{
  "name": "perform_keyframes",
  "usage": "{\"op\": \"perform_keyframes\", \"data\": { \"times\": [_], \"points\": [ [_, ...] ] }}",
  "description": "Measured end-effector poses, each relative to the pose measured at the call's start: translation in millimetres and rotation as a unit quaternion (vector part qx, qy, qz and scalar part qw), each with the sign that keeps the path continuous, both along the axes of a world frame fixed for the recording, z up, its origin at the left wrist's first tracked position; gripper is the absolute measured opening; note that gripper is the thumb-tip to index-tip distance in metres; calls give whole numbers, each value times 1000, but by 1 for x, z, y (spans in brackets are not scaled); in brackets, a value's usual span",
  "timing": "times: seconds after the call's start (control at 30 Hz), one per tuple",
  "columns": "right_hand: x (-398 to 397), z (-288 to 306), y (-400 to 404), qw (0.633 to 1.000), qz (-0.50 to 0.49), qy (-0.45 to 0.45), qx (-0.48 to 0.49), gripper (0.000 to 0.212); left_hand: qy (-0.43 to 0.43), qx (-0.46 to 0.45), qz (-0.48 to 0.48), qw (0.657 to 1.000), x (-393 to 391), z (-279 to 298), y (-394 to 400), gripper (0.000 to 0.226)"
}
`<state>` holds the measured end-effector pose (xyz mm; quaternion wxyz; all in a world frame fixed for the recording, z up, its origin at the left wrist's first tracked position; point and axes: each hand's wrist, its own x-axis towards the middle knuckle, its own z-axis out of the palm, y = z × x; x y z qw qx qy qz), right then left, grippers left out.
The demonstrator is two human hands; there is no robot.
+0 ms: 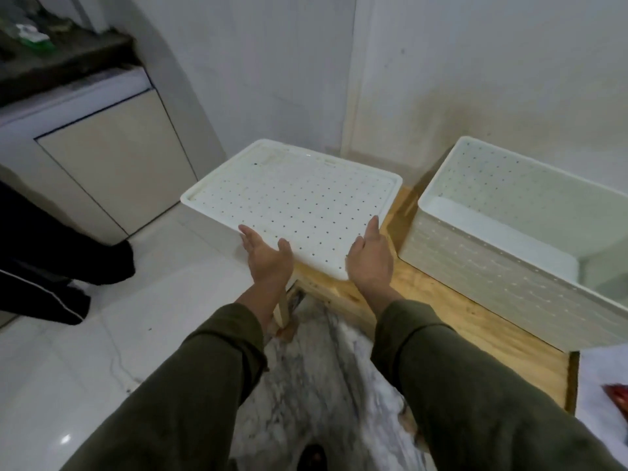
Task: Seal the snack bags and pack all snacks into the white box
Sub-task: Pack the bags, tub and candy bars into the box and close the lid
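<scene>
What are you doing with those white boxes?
A person in green sleeves reaches both hands to a white box with a dotted lid at the end of a wooden table. The left hand and right hand are open at the lid's near edge, one on each side. A second white box stands open beside it. No snacks show inside it from here.

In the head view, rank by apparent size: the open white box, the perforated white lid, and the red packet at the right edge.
1. Open white box, though cut off by the frame.
2. Perforated white lid, close behind; nearly alike, so unsure.
3. Red packet, only a sliver visible.
</scene>
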<state>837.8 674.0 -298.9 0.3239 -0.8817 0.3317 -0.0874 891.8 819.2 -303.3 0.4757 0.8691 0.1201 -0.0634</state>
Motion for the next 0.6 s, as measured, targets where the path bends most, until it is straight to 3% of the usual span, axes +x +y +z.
{"op": "perform_keyframes", "data": {
  "times": [0.37,0.6],
  "points": [
    [-6,-86,-31,1000,-17,18,-17,52,92,-27,-52,994,6,-79,-34,86],
    [-14,-97,-42,996,-9,79,-45,43,108,43,-94,989,7,-95,-39,90]
  ]
}}
